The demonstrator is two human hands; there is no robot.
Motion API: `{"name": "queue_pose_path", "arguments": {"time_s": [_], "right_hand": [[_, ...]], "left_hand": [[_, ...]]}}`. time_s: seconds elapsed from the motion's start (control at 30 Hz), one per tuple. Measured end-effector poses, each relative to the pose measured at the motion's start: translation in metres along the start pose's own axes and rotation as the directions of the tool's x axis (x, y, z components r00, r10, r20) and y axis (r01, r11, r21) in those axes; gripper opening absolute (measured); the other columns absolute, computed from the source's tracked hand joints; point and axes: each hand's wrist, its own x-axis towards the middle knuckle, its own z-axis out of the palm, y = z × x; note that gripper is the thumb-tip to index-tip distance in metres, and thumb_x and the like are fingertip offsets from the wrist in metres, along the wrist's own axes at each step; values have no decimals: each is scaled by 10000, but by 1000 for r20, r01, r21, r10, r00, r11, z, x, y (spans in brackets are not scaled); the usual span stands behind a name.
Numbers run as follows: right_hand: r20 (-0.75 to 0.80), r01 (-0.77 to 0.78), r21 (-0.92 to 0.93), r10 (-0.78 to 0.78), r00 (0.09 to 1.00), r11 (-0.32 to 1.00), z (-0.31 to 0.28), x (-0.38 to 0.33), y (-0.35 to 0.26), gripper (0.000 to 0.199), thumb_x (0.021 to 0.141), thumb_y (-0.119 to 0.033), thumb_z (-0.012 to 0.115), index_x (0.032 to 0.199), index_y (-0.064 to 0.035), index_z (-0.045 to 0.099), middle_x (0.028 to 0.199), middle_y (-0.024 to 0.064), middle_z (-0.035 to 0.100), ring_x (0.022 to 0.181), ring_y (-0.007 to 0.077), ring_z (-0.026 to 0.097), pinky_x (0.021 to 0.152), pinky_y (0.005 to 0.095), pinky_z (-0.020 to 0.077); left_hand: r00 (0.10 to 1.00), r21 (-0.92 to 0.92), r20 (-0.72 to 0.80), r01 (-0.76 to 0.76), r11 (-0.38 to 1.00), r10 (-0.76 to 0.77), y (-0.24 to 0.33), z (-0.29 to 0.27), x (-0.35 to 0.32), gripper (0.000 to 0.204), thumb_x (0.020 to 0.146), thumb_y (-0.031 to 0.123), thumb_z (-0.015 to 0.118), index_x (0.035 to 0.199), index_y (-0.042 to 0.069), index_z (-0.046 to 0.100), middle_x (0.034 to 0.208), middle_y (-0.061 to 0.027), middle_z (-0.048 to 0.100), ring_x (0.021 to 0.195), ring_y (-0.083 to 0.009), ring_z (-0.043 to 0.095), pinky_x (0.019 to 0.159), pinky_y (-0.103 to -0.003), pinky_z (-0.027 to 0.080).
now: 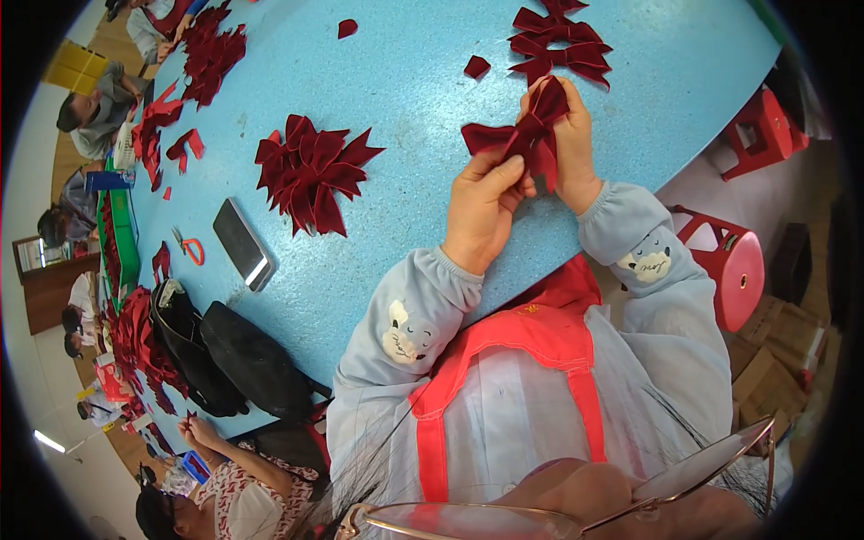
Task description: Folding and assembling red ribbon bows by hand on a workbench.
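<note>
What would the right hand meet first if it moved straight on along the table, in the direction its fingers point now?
Probably the pile of finished dark red bows just beyond the right hand, which holds a red bow together with the left hand. Only bare blue table lies between; depth is uncertain.

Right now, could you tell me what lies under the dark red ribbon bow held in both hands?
Under the dark red ribbon bow shows only bare blue speckled tabletop. The left hand and right hand cover the bow's lower part.

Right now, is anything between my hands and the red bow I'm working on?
No. Both hands already hold the dark red bow above the blue table: the left hand pinches its middle from below, the right hand grips it from the side. Nothing visible sits between them.
</note>
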Motion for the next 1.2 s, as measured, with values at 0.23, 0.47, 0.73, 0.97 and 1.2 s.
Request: {"name": "queue_pose_path", "arguments": {"time_s": [0.23, 0.47, 0.73, 0.97, 1.2], "right_hand": [[171, 111, -352, -53, 984, 929, 8, -7, -11, 128, 906, -49, 428, 985, -45, 529, 863, 11, 552, 763, 81, 511, 691, 214, 440], [311, 320, -453, -189, 931, 832, 10, -8, -9, 171, 879, 22, 427, 997, -34, 538, 879, 14, 558, 821, 77, 503, 738, 208, 421], [294, 263, -474, -131, 947, 840, 10, -9, -7, 201, 853, 50, 431, 1004, -29, 538, 887, 25, 568, 837, 87, 517, 745, 218, 431], [293, 222, -504, -76, 953, 835, 12, -10, -8, 186, 843, 4, 464, 1000, -38, 555, 834, 46, 602, 779, 88, 546, 703, 226, 446], [468, 224, -452, 16, 883, 863, 19, -12, -11, 242, 847, -26, 453, 1071, -19, 544, 924, 29, 597, 851, 103, 547, 763, 222, 435]], "left_hand": [[981, 7, -101, -168, 986, 168, 30, -17, 7, 192, 848, 30, 494, 1025, -20, 548, 870, -88, 596, 722, -151, 566, 633, -290, 488], [989, 88, -85, -112, 990, 120, 32, -17, 4, 222, 840, 23, 428, 1017, -32, 550, 870, -109, 592, 743, -172, 573, 660, -299, 498], [970, 19, -142, -197, 980, 198, 32, -2, 0, 176, 854, 38, 458, 994, -25, 545, 903, -109, 592, 802, -200, 595, 712, -319, 513], [938, -17, -202, -290, 957, 280, 28, -3, 2, 57, 868, 53, 488, 911, 18, 502, 921, -102, 595, 813, -187, 593, 741, -323, 506], [852, 25, -286, -451, 892, 438, 29, -15, 12, 47, 873, 60, 505, 891, 36, 468, 885, -97, 602, 769, -155, 579, 702, -267, 481]]}}
